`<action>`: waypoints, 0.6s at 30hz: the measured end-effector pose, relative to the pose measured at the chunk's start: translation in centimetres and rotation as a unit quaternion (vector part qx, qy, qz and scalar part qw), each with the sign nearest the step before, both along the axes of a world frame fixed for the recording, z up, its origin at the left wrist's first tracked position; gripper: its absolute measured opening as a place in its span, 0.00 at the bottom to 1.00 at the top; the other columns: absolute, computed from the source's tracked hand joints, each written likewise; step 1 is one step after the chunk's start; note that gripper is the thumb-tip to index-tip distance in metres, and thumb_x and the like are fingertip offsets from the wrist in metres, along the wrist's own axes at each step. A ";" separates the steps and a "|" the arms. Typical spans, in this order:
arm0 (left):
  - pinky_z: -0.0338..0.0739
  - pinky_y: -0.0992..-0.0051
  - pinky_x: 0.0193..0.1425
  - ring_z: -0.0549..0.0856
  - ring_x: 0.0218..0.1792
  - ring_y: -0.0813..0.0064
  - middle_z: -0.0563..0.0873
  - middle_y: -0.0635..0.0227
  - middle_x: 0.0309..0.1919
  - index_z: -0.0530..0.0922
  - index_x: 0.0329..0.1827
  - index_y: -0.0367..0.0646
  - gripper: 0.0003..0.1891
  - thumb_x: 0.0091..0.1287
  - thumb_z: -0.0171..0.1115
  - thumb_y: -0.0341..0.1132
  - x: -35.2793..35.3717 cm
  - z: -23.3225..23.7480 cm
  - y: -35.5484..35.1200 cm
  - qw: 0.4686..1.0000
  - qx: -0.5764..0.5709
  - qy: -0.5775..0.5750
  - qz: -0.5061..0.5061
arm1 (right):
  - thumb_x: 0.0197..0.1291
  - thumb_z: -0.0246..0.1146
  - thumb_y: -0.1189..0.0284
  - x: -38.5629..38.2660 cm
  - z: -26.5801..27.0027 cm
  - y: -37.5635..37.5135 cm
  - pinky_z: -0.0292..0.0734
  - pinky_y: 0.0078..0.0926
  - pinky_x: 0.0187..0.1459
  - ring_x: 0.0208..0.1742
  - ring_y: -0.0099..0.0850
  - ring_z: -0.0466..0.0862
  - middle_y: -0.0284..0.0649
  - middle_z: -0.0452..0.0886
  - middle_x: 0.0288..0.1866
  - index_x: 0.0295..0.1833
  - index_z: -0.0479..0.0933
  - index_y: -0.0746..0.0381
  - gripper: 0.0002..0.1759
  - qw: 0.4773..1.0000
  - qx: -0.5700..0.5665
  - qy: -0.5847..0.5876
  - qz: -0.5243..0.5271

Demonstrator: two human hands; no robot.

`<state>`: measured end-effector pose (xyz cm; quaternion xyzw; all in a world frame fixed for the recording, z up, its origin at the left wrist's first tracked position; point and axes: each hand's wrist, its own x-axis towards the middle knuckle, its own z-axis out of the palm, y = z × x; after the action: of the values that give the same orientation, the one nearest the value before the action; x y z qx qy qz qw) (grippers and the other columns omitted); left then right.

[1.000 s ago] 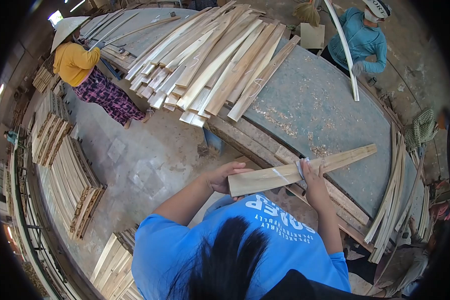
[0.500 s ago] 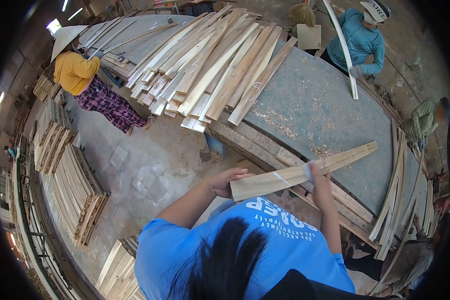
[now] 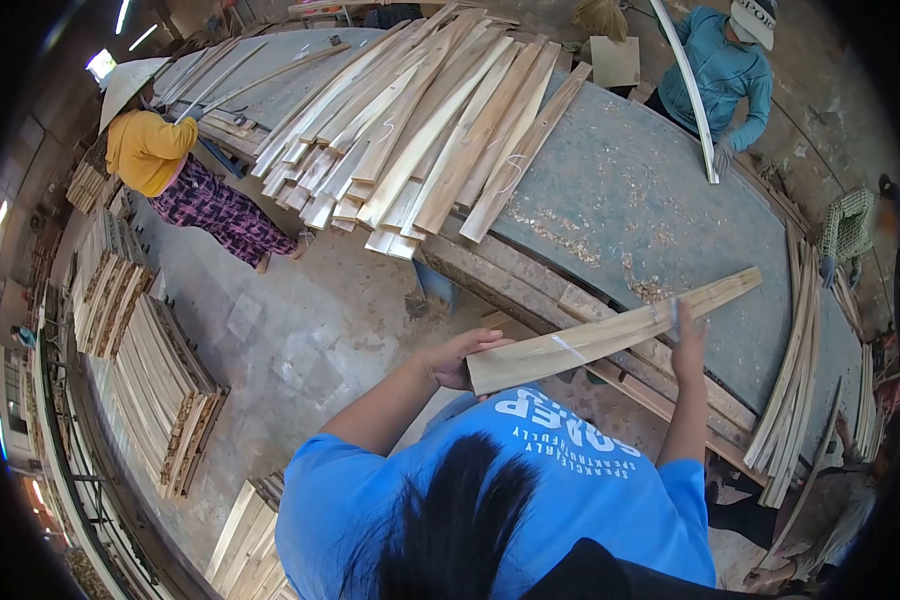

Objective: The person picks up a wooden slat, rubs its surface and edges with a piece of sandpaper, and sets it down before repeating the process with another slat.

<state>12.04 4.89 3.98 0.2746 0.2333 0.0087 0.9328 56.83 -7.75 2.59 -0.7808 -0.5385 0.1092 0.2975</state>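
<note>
A long, slightly bowed wooden board with a pale mark across it is tilted up in front of my blue shirt. My left hand is closed around its near end. Farther along, my right hand grips the board's lower edge; something pale and blurred shows at its fingertips, too small to name. The board's far end reaches over the grey table, where wood shavings lie scattered.
Many boards are piled on the table ahead. Strips lean at the right. Board stacks stand on the floor at left. A person in yellow and another in teal handle strips across the table.
My right hand has slid along the board toward its far end. The left hand keeps its hold on the near end. The teal-sleeved person's strip has shifted slightly up.
</note>
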 end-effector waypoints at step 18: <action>0.88 0.66 0.41 0.89 0.46 0.61 0.85 0.46 0.56 0.62 0.81 0.42 0.43 0.72 0.55 0.63 0.6 0.0 -0.7 0.998 -0.006 -0.066 0.015 | 0.76 0.50 0.67 -8.8 4.2 0.1 0.48 0.45 0.83 0.80 0.41 0.67 0.50 0.70 0.79 0.82 0.61 0.59 0.31 0.963 -0.061 0.261 -0.004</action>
<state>12.65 4.22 3.98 0.2642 0.1758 0.0392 0.9475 48.06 -7.65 6.80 -0.7440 -0.4315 0.3409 0.3796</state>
